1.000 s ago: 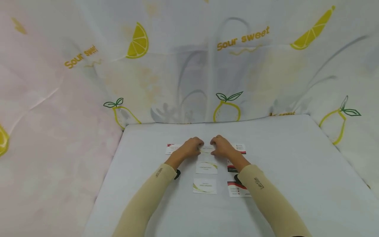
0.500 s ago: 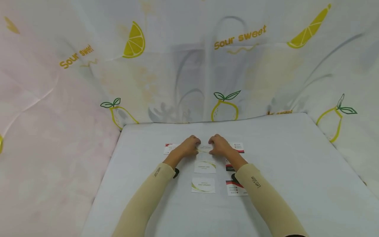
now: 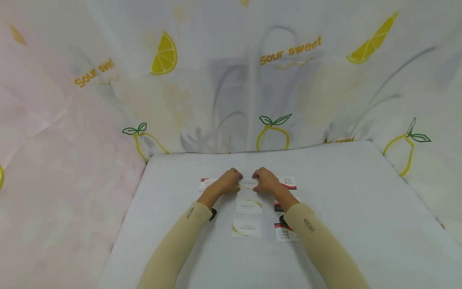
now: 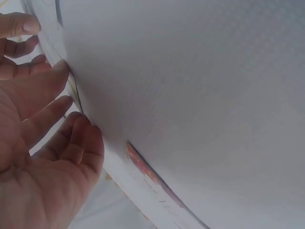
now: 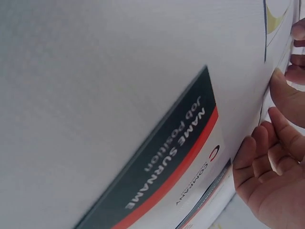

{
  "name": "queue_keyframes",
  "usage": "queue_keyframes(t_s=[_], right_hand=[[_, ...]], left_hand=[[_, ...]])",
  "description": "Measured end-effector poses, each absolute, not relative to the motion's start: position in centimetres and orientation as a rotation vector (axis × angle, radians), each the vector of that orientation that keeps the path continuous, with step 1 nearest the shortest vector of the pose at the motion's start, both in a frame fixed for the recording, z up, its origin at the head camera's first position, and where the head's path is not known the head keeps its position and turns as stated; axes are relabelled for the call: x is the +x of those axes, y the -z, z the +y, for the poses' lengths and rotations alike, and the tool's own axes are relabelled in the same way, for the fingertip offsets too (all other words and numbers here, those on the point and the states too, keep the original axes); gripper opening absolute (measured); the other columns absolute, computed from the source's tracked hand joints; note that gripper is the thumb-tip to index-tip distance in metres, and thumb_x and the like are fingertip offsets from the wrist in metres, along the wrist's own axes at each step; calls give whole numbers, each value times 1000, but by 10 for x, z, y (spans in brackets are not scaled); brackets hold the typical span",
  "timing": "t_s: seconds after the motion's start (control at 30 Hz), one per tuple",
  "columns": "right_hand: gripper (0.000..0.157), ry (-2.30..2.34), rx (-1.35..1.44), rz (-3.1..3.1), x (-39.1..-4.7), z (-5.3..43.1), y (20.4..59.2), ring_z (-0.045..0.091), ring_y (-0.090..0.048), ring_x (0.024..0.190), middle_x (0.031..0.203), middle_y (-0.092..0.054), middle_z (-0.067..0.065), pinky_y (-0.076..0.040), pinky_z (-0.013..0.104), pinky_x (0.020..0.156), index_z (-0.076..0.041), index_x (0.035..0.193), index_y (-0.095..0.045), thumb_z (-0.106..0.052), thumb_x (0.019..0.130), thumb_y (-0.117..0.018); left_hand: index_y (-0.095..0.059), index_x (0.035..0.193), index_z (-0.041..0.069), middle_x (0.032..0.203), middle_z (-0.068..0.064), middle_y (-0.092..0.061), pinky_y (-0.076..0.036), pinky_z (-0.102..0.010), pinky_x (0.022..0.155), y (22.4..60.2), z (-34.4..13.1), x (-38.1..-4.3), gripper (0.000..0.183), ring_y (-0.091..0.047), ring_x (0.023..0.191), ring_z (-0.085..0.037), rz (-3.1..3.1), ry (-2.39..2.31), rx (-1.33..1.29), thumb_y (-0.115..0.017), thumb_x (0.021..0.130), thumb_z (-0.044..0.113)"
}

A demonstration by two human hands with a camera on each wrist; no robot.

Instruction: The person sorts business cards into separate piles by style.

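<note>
A white business card (image 3: 249,184) with a thin gold curve lies in the middle of the far row. My left hand (image 3: 231,181) holds its left end between thumb and fingers; my right hand (image 3: 266,181) does the same at its right end. The left wrist view shows the left thumb and fingertips at the card's edge, the left hand (image 4: 52,152) seen from the palm side. In the right wrist view, the right hand (image 5: 281,167) has bent fingers against the card. Most of the card's face is hidden in both wrist views.
Two gold-curved cards, the nearer one (image 3: 246,228) and another (image 3: 249,206), lie below in the same column. Right of them are red-and-black cards, including one (image 5: 176,157) partly under the forearm. A red-flowered card (image 3: 206,184) lies left. Printed cloth (image 3: 202,100) hangs behind the table.
The head view has shifted slightly. Both hands stay at the two ends of the same business card, with hardly any visible movement of the card.
</note>
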State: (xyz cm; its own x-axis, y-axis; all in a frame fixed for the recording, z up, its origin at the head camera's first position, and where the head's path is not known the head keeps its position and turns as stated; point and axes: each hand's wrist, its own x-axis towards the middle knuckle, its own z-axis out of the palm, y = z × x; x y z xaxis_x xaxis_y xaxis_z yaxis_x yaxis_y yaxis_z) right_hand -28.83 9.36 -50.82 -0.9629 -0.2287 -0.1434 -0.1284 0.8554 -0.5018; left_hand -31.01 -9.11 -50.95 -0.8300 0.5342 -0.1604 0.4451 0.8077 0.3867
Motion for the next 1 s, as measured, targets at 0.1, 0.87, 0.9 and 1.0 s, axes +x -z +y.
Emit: queue_keyframes(t_s=[0.1,0.87,0.9,1.0], right_hand=[[43,741,-251,2833,-285,94,514,28,-57,116,125,-59,13,-43,43,106,-4,117,-67,-16,79,-83],[43,856,-267,2789,-288,94,514,28,-56,112,123,-58,13,-43,42,104,-5,118,-64,-16,80,-82],[43,859,-269,2786,-288,95,514,28,-56,112,123,-58,13,-43,43,104,-4,118,-64,-15,81,-82],[43,873,-269,2779,-289,96,517,28,-56,113,124,-58,14,-43,43,104,-4,118,-64,-15,81,-81]], left_hand=[[-62,127,0,132,-19,-55,-44,-41,105,513,-91,-306,44,-55,121,-31,2716,-497,766,-75,86,8],[-61,129,4,133,-15,-55,-42,-41,108,508,-91,-313,43,-54,125,-29,2705,-449,729,-73,89,10],[-61,129,5,133,-15,-55,-42,-41,108,508,-91,-313,43,-54,125,-28,2704,-448,729,-73,89,10],[-61,129,5,133,-15,-56,-42,-41,108,510,-91,-314,43,-54,124,-29,2704,-451,730,-73,89,10]])
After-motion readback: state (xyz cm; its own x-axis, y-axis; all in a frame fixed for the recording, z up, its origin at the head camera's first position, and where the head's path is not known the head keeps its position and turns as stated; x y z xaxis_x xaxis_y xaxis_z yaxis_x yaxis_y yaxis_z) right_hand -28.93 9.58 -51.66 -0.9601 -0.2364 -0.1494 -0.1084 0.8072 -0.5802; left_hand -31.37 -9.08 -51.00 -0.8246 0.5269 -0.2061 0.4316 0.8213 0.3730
